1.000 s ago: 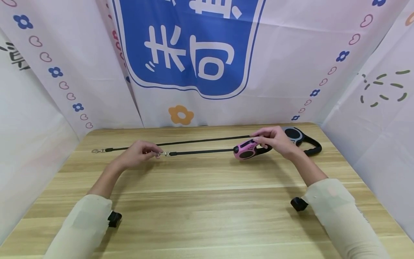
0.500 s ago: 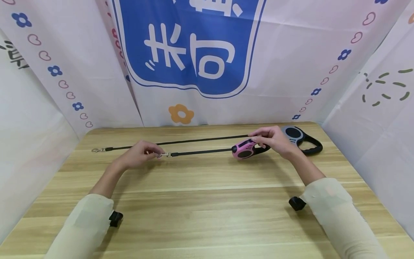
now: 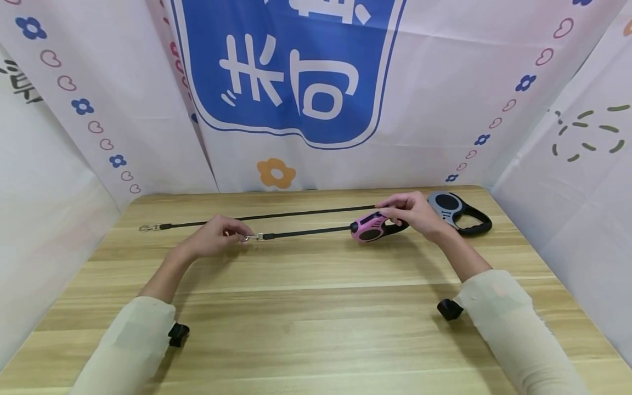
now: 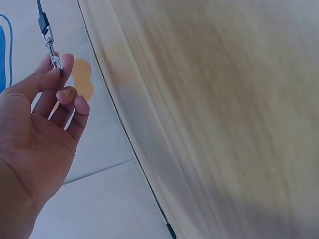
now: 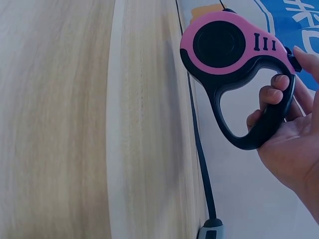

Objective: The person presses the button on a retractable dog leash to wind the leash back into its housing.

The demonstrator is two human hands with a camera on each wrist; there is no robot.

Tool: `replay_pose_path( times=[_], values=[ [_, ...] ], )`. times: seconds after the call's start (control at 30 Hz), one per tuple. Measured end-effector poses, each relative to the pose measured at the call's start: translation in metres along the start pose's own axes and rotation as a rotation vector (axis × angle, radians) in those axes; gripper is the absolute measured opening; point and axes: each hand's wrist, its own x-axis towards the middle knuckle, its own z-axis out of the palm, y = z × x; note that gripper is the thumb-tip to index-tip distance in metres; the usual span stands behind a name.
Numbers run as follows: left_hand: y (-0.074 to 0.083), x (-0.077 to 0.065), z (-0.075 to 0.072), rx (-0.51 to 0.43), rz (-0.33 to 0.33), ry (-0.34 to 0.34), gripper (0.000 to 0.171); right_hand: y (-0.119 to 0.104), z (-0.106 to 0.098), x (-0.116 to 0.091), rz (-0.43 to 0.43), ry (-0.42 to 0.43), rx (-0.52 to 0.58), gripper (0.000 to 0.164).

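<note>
A pink and black retractable dog leash point(image 5: 219, 44) is held by my right hand point(image 3: 413, 215), its fingers curled round the black handle in the right wrist view. The thumb lies at the black button on the casing. My left hand point(image 3: 213, 237) pinches the leash's metal snap hook point(image 4: 54, 56) between thumb and fingertips. Between the hands the black strap point(image 3: 311, 231) runs nearly straight, above the table. Behind, a grey and black retractable leash point(image 3: 445, 204) lies at the back right, its strap point(image 3: 316, 212) drawn out leftward to a metal snap hook point(image 3: 150, 228).
Both leashes are over a wooden table point(image 3: 306, 329). A white printed cloth point(image 3: 419, 109) with a blue sign hangs along the back edge, and more cloth stands at both sides. A small black device point(image 3: 450, 309) sits at each cuff.
My right hand has shifted slightly left with the pink leash. The left hand and the snap hook have moved a little to the right. The grey leash stays put.
</note>
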Motion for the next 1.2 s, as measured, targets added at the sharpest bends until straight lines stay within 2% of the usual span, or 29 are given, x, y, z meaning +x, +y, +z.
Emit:
replay_pose_path(
  times=[0.43, 0.7, 1.0, 1.2],
  values=[
    [0.005, 0.004, 0.003, -0.017, -0.007, -0.008, 0.023, 0.0, 0.006, 0.002, -0.002, 0.007, 0.01, 0.027],
    [0.005, 0.006, 0.006, -0.041, 0.02, -0.007, 0.022, 0.0, 0.01, 0.003, -0.006, 0.01, 0.013, 0.025],
    [0.01, 0.01, 0.008, -0.04, -0.021, -0.025, 0.022, -0.002, 0.012, 0.005, -0.012, 0.016, 0.025, 0.021],
    [0.011, 0.013, 0.01, -0.053, 0.002, -0.039, 0.022, -0.004, 0.015, 0.005, -0.012, 0.016, 0.027, 0.022]
  ],
)
